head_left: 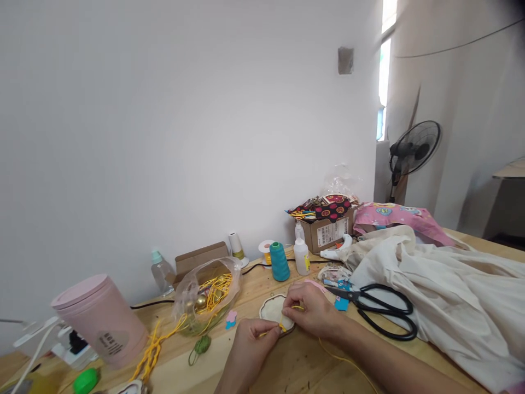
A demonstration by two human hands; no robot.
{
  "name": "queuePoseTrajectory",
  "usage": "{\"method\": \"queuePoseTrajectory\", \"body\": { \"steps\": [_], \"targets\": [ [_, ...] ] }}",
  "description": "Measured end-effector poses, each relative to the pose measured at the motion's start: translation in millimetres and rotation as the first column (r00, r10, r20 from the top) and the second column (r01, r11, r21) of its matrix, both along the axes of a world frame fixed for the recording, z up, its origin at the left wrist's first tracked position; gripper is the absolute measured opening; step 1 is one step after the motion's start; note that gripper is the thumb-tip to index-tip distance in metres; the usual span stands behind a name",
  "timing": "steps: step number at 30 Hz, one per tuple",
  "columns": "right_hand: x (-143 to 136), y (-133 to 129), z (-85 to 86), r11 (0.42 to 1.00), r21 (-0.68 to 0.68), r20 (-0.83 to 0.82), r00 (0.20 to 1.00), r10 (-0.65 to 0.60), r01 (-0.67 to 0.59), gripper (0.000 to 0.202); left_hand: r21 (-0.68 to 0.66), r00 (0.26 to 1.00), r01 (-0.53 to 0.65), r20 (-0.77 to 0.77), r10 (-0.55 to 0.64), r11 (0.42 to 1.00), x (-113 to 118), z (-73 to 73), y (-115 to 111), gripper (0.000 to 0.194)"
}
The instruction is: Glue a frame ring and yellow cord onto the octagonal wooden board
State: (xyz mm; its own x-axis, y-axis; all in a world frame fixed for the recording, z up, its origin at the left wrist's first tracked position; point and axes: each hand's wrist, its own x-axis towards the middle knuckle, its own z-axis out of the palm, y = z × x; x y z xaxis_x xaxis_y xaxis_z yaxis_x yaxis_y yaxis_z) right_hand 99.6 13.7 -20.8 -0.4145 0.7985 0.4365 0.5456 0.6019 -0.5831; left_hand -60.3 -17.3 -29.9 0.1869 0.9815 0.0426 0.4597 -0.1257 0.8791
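My left hand (254,345) pinches a yellow cord (282,327) at the near edge of a small cream piece with a scalloped dark rim (268,309). From the right, my right hand (308,311) also has thumb and finger closed on the yellow cord, a little above the left fingertips. One strand of the cord trails under my right forearm toward the bottom edge. The scalloped piece lies on the wooden table, partly covered by both hands. Black-handled scissors (383,306) lie to the right of my right hand.
Behind the hands stand a teal thread cone (279,262), a glue bottle (301,257) and a filled cardboard box (324,232). White cloth (447,290) covers the right side. At left are a pink canister (102,323), a plastic bag of yellow cords (188,293) and green thread (200,345).
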Motion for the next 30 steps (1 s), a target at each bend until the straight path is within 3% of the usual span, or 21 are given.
{"method": "queuePoseTrajectory", "body": {
  "steps": [6,11,16,23,30],
  "targets": [
    [-3.0,2.8,-8.1,0.997,-0.034,-0.001,0.998,-0.068,0.068,0.011,0.063,1.000,-0.002,-0.016,0.003,0.998,-0.5,0.4,0.8,0.026],
    [0.5,3.2,-6.3,0.991,-0.131,-0.039,0.999,-0.019,0.014,0.013,0.020,0.994,-0.072,0.087,0.070,0.997,-2.1,-2.6,2.4,0.023],
    [0.8,2.1,-3.0,0.994,-0.113,-0.039,0.999,0.010,-0.014,0.014,-0.062,0.984,-0.083,0.152,0.092,0.995,-1.6,-4.6,4.0,0.024],
    [-0.6,2.0,-5.1,0.997,-0.078,-0.035,0.999,0.005,-0.008,0.012,-0.019,0.986,-0.072,0.151,0.074,0.997,1.4,0.6,1.7,0.018],
    [-1.7,2.5,-6.4,0.996,-0.040,-0.032,0.996,-0.079,0.078,0.011,-0.010,0.993,-0.028,0.114,0.029,1.000,-0.8,1.2,3.4,0.021]
  ]
}}
